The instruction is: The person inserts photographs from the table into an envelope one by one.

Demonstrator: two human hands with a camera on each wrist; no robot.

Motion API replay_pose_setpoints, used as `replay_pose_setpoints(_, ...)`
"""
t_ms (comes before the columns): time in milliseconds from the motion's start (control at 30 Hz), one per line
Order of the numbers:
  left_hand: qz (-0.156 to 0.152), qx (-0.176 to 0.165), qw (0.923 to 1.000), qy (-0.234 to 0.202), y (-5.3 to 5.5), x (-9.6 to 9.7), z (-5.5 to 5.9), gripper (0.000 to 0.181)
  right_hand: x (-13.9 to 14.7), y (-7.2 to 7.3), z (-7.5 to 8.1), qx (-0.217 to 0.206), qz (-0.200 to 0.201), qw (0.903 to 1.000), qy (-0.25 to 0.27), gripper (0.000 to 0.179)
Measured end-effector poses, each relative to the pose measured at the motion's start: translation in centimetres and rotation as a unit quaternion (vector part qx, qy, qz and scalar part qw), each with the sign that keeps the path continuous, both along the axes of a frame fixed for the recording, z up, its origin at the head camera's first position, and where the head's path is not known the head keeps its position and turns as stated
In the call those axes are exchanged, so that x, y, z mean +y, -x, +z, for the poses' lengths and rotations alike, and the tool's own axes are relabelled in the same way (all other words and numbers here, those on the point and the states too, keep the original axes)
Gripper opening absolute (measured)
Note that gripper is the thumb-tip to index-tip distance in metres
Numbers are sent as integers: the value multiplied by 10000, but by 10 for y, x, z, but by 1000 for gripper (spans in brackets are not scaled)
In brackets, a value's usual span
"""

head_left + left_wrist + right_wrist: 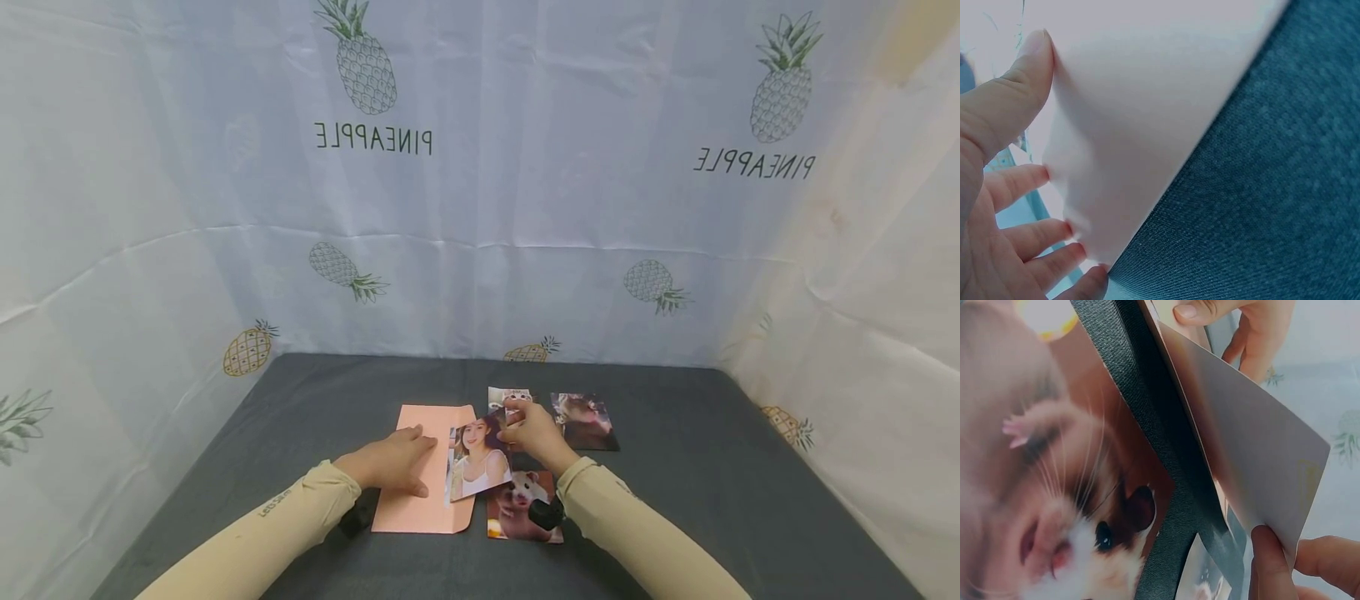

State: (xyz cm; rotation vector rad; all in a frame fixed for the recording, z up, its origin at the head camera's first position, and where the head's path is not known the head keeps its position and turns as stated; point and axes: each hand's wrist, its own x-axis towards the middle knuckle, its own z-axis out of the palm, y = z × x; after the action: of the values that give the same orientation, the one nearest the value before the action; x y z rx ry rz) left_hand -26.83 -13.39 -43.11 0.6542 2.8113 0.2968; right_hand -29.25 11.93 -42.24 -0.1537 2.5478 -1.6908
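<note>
A pink envelope lies on the dark table, its flap side facing right. My left hand rests on it, thumb and fingertips touching the paper with the fingers fairly straight. Between thumb and fingers, my right hand pinches a portrait photo by its right edge. The photo is tilted over the envelope's right side, and its pale back shows in the right wrist view. Whether its left edge is inside the envelope, I cannot tell.
A hamster photo lies just below the right hand. Behind that hand is a cat photo, partly covered, and a dark animal photo lies to its right. A pineapple-print curtain encloses the table.
</note>
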Motion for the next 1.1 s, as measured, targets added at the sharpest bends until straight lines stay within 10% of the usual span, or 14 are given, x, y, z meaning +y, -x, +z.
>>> replay_pose_setpoints(1100, -110, 78, 9999, -94, 2, 0, -3, 79, 0, 2, -15, -57, 266, 9995, 153, 58)
